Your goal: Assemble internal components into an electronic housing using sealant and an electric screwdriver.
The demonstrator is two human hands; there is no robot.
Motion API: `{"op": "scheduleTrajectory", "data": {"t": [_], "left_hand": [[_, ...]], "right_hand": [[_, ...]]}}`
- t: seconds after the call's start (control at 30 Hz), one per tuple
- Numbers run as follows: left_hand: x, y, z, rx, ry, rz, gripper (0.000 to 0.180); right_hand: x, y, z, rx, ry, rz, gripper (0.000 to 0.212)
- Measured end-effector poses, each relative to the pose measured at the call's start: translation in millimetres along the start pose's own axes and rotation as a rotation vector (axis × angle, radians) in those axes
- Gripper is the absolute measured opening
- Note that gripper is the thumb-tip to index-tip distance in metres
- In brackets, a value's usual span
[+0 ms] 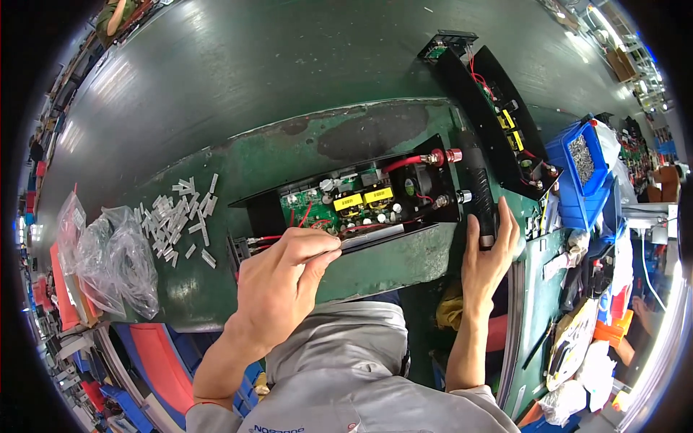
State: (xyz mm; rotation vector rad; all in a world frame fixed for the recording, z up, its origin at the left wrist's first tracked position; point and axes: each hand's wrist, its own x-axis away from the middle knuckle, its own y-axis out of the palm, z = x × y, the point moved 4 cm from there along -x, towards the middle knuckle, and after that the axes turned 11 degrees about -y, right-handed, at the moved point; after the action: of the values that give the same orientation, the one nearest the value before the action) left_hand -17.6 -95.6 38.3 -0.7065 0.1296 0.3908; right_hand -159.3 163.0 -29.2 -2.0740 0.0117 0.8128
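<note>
On a green tabletop (390, 270), two open black housings are seen. The nearer housing (446, 180) is laid lengthwise in front of the person; inside it, one green circuit board (325, 212) with two yellow components (377, 196) is exposed, and two terminals (454, 155), one red and one silver, are fixed at its right end. The second housing (530, 101) is placed beyond, at upper right. At the nearer housing's front edge, the left hand's (278, 281) thumb and forefinger are pinched together beside one grey strip (375, 236); whether it is gripped cannot be told. The right hand's (485, 263) fingers are spread around one black cylindrical tool (480, 180). At left, dozens of small pale pieces (170, 222) are heaped, uncountable.
</note>
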Motion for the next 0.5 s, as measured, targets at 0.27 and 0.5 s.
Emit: {"op": "scheduleTrajectory", "data": {"t": [0.27,0.5], "left_hand": [[1.2,8.7,-3.5,-0.085,-0.014,-0.013,0.024],[-8.2,19.4,-0.9,-0.173,0.005,-0.028,0.016]], "right_hand": [[72.7,-40.9,-9.7,-0.174,0.265,-0.311,0.065],[169.3,-54.9,-47.5,-0.954,0.979,-0.7,0.054]]}}
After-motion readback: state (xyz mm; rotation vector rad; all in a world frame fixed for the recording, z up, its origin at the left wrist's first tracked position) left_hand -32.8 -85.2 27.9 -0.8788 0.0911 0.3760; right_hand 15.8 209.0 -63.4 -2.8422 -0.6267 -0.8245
